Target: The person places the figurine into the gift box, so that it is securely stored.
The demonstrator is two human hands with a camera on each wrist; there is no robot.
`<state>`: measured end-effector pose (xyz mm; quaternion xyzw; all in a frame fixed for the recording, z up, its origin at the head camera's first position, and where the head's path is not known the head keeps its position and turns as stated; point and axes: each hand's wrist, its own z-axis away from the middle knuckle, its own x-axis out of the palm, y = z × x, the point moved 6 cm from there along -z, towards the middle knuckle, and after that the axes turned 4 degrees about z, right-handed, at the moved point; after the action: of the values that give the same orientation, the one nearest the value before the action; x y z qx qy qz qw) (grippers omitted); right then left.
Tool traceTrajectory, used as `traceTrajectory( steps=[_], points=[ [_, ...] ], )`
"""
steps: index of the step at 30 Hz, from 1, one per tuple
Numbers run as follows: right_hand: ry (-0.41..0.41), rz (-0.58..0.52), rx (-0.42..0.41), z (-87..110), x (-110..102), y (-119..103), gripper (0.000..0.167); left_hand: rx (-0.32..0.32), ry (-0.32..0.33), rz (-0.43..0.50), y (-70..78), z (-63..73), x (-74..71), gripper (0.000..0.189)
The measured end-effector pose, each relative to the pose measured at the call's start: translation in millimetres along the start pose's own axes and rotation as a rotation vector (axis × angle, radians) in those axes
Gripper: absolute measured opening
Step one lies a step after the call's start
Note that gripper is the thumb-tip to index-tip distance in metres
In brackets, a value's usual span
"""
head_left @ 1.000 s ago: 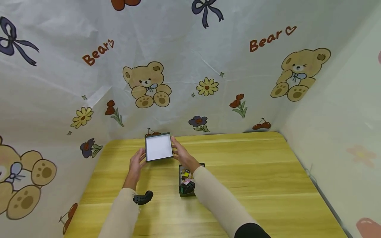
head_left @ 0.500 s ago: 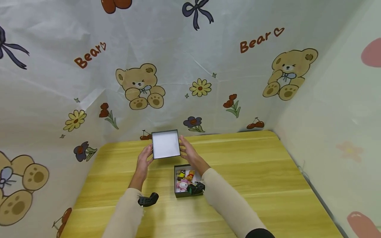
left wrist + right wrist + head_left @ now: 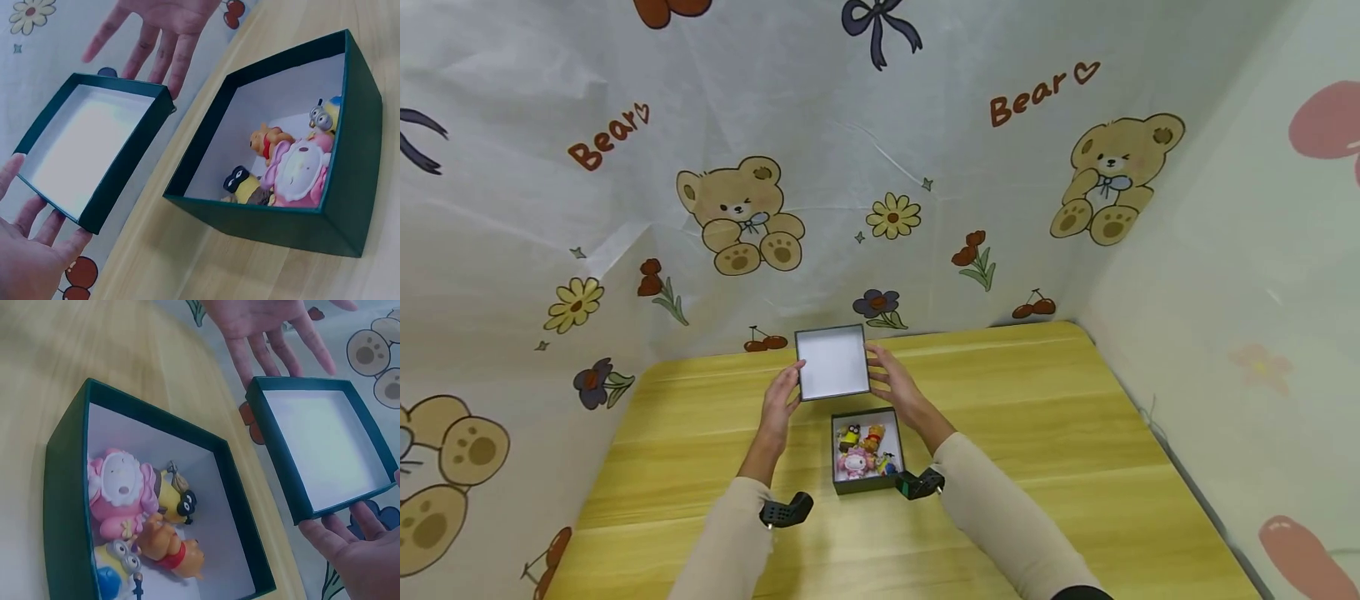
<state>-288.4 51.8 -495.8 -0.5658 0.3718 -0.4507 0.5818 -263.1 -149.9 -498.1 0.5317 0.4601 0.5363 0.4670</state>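
Observation:
A shallow dark green box lid [image 3: 832, 362], white inside, is held up tilted, with its inner side showing. My left hand [image 3: 779, 400] grips its left side, thumb at the rim and fingers [image 3: 47, 228] along the outer wall. On the opposite side my right hand [image 3: 901, 390] holds the lid, fingertips [image 3: 319, 534] against its edge. Below and nearer stands the open dark green box [image 3: 65, 487]. Inside lie a pink plush-like figure [image 3: 297, 172], a bear figure in a red shirt [image 3: 169, 547] and two yellow minion figures, one with a black mask [image 3: 247, 187].
The wooden table [image 3: 1037, 433] carries the box near its middle. Behind the table rises a white cloth [image 3: 842, 108] printed with bears and flowers; another pale printed sheet [image 3: 1225, 275] hangs at the right. A black wrist camera [image 3: 786, 510] sits on the left sleeve.
The lid and both hands have shifted right in the head view, now above the box. The right forearm has moved off the box, so its figures show. The head view has turned slightly right.

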Motion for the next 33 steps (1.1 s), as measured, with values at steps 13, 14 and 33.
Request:
traceTrajectory(
  steps=[13,14,33],
  points=[
    [0.095,-0.006,-0.048,19.8,-20,0,0.062,-0.004,-0.007,-0.011,-0.8,4.4,23.7,0.051],
    [0.105,-0.008,-0.053,21.1,-22,0,0.063,-0.001,-0.005,-0.008,-0.8,5.0,25.0,0.051],
    [0.218,-0.057,-0.143,61.6,-22,-22,0.051,0.019,-0.003,-0.014,-3.8,12.9,41.0,0.053]
  ],
)
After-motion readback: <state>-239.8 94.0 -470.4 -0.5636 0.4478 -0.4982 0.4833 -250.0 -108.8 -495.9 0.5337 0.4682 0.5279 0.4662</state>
